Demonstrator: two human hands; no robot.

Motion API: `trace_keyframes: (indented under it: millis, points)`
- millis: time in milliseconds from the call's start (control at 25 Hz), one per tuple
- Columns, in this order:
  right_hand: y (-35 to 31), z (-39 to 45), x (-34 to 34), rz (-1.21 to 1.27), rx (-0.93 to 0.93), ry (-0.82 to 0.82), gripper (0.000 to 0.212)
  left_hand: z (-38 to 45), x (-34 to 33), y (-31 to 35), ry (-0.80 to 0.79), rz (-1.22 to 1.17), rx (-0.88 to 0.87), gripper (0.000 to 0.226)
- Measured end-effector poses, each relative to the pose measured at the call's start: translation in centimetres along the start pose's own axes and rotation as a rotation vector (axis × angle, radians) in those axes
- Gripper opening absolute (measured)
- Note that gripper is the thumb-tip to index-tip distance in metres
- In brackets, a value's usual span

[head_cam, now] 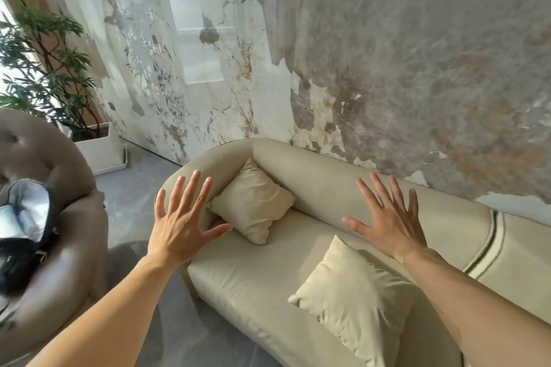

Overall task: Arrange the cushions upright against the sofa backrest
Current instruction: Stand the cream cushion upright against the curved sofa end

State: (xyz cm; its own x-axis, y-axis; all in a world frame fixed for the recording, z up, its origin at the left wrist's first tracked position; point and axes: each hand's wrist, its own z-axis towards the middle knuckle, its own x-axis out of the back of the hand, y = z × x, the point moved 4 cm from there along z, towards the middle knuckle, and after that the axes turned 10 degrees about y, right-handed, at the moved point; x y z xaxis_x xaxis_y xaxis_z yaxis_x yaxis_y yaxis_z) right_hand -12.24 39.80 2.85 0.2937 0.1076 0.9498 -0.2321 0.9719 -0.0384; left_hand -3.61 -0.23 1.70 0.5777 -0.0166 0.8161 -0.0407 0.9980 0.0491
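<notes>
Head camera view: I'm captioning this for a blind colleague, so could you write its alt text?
Two bare, open hands, the left hand and right hand, are stretched out above a cream sofa holding nothing. One cream cushion leans in the sofa's corner and another cushion lies on the seat. A brown armchair stands left.

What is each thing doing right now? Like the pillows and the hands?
Corner cushion: propped in the sofa corner, leaning on the backrest.
Front cushion: lying on the seat, away from the backrest.
Left hand: open, fingers spread, holding nothing.
Right hand: open, fingers spread, holding nothing.
Sofa: seat mostly bare.
Brown armchair: dark things piled on it.
</notes>
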Motion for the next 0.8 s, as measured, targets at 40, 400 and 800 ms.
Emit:
trace_keyframes:
  millis: [40,400,800]
  points:
    - [-0.6,0.3,-0.4,-0.006,0.005,-0.008,0.094,0.1,-0.4,-0.6,-0.038,0.005,0.002,0.103]
    - [-4.1,5.9,-7.5,-0.006,0.007,-0.087,0.091,1.1,-6.5,-4.7,-0.148,0.043,0.071,0.105]
    - [-8.7,18.4,-17.3,0.107,-0.022,-0.197,0.098,12.1,-15.7,-9.7,-0.277,0.082,0.066,0.105]
